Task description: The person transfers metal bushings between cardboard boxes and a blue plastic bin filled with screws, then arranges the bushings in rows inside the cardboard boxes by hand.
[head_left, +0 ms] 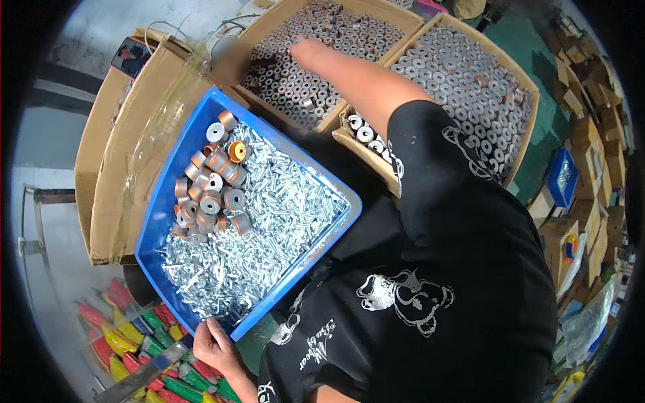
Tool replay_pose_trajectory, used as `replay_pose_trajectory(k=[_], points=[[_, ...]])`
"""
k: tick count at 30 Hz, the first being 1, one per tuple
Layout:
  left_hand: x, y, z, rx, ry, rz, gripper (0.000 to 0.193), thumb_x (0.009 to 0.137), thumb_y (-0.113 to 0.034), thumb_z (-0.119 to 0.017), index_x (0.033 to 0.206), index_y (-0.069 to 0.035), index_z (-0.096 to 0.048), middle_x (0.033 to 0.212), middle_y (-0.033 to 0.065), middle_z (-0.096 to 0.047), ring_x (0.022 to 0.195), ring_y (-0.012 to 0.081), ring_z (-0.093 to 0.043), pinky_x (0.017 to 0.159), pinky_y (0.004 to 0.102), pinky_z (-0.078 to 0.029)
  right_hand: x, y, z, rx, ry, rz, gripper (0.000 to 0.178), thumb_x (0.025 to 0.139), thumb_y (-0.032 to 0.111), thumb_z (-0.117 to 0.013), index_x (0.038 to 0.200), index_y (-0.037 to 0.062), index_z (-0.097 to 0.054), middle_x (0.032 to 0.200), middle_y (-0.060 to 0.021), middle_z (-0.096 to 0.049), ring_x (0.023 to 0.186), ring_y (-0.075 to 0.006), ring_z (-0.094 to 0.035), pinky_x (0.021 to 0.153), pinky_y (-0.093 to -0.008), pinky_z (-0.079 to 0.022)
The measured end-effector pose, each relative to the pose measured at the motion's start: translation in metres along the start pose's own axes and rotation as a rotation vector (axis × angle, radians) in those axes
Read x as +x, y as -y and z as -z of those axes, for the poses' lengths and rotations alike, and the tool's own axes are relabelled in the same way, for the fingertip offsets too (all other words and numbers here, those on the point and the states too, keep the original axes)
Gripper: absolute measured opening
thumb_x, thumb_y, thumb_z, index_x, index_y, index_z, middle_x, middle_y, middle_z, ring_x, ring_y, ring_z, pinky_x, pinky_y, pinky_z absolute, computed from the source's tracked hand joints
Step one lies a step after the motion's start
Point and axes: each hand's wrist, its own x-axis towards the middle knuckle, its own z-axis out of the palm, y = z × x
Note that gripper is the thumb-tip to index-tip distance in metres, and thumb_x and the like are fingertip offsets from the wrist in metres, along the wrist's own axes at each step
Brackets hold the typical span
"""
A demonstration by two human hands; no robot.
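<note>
A blue plastic bin (269, 138) stands tilted across the left middle. It holds many small silver metal pins (282, 201) and a heap of grey and copper-coloured rollers (209, 201) with centre holes. At the bin's near corner is my left hand (213, 346), thumb and fingers pinched together by the rim; a small shiny bit shows at the fingertips, too small to name. My right arm stretches far forward over an open carton (322, 124) packed with upright rollers (356, 40). There my right hand (306, 54) is closed low over the rollers, and its fingertips are partly hidden.
Right of that carton is a second carton (531, 121) full of rollers, with a smaller box (366, 151) in front. Tall cardboard (134, 148) stands left of the bin, near a phone (131, 56). Red, yellow and green pieces (134, 336) lie lower left. Boxes (588, 161) line the right.
</note>
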Motion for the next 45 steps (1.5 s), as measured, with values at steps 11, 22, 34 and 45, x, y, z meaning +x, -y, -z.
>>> replay_pose_trajectory(k=[11, 22, 34, 45], points=[[0.003, -0.003, -0.001, -0.054, 0.011, 0.059, 0.036, 0.092, -0.009, -0.055, 0.060, 0.004, -0.046, 0.051, 0.0108, -0.037, 0.044, 0.0180, -0.033, 0.044, 0.0359, -0.025, 0.037, 0.002, 0.003, 0.665, 0.008, -0.039, 0.017, 0.084, 0.014, -0.065, 0.096, 0.0035, -0.072, 0.101, -0.0168, -0.069, 0.086, -0.0300, -0.067, 0.069, -0.0399, -0.054], [-0.004, -0.002, 0.003, -0.024, -0.014, 0.188, 0.031, 0.089, -0.012, -0.057, 0.062, 0.003, -0.054, 0.051, 0.0121, -0.044, 0.043, 0.0221, -0.040, 0.044, 0.0358, -0.031, 0.116, 0.132, -0.032, 0.421, -0.222, 0.229, 0.023, 0.087, 0.024, -0.057, 0.093, 0.0103, -0.075, 0.102, -0.0132, -0.071, 0.093, -0.0306, -0.069, 0.077, -0.0414, -0.054], [0.010, -0.010, 0.003, 0.011, 0.093, 0.121, 0.024, 0.085, -0.008, -0.058, 0.064, 0.003, -0.058, 0.056, 0.0165, -0.051, 0.048, 0.0308, -0.049, 0.048, 0.0397, -0.036, 0.115, 0.071, -0.065, 0.478, -0.271, 0.243, 0.025, 0.088, 0.020, -0.054, 0.104, 0.0102, -0.070, 0.101, -0.0196, -0.069, 0.095, -0.0360, -0.067, 0.079, -0.0449, -0.054], [0.002, -0.003, 0.003, -0.036, -0.032, 0.096, 0.031, 0.090, -0.011, -0.058, 0.064, 0.003, -0.049, 0.055, 0.0169, -0.042, 0.047, 0.0293, -0.040, 0.047, 0.0399, -0.033, 0.008, 0.077, -0.008, 0.064, 0.105, 0.421, 0.023, 0.082, 0.018, -0.061, 0.096, 0.0018, -0.068, 0.096, -0.0248, -0.067, 0.093, -0.0388, -0.066, 0.081, -0.0473, -0.053]])
